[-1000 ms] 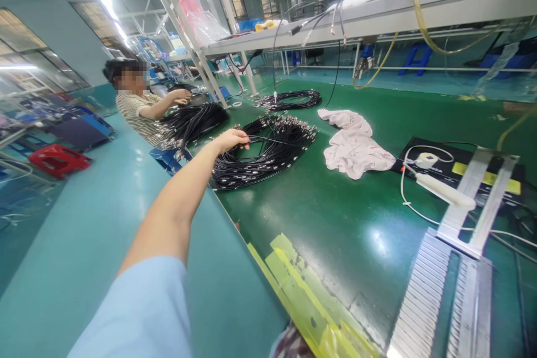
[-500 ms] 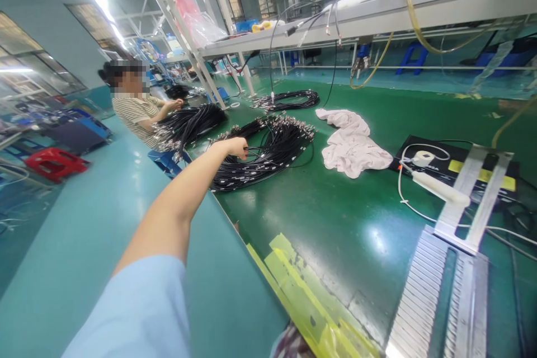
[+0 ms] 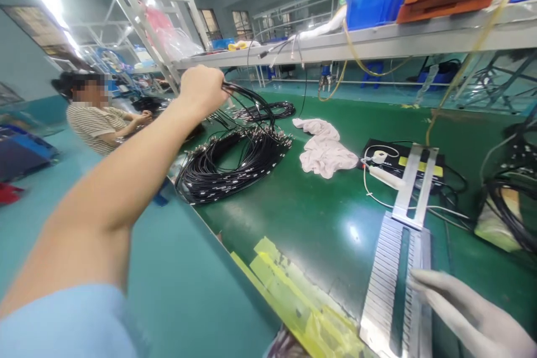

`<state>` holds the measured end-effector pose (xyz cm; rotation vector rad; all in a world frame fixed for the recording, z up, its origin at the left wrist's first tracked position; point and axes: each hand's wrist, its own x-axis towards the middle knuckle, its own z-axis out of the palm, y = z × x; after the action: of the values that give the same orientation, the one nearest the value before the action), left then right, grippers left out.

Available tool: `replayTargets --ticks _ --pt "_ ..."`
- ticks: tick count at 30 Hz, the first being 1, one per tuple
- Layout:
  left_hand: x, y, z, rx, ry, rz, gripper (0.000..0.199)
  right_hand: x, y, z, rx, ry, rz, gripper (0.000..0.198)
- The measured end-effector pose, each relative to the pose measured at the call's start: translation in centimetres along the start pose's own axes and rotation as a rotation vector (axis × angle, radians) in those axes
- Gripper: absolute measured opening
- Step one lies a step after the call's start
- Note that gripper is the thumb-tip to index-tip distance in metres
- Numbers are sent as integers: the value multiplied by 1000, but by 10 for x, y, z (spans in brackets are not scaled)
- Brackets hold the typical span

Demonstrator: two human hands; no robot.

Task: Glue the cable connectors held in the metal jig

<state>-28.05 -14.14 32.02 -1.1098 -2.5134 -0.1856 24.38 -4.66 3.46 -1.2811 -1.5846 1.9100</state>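
Note:
My left hand (image 3: 205, 88) is closed around a few black cables (image 3: 255, 95), lifted above the table. They arc down from my fist to the right, and their lower ends are lost against the pile. Below lies a large coiled bundle of black cables (image 3: 226, 182) with metal ends and small white tags. My right hand (image 3: 474, 310), in a white glove, is at the lower right with its fingers stretched out and apart. Its fingertips are at the edge of a slotted metal fixture (image 3: 384, 268); whether they touch it I cannot tell.
A pale cloth (image 3: 325, 151) lies mid-table. Behind the fixture are a black box (image 3: 434, 163) and a white-handled corded tool (image 3: 384, 177). Yellow tape (image 3: 289, 291) covers the front edge. A co-worker (image 3: 94, 120) sits at left. A shelf (image 3: 319, 45) holds blue and orange bins.
My left hand has risen from the coiled bundle, pulling a few cables up with it. My gloved right hand has come into view beside the metal fixture. The view has swung right.

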Motion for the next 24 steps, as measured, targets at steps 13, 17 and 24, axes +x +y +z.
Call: replayTargets --ticks 13,17,24 --pt "-231 64 75 -434 -726 432 33 104 -60 208 840 -480 384 71" --pt "-206 55 24 -519 -343 297 37 117 -107 206 955 -417 247 57" --pt "-290 63 96 -519 -1248 712 26 108 -101 172 687 -428 41 41"
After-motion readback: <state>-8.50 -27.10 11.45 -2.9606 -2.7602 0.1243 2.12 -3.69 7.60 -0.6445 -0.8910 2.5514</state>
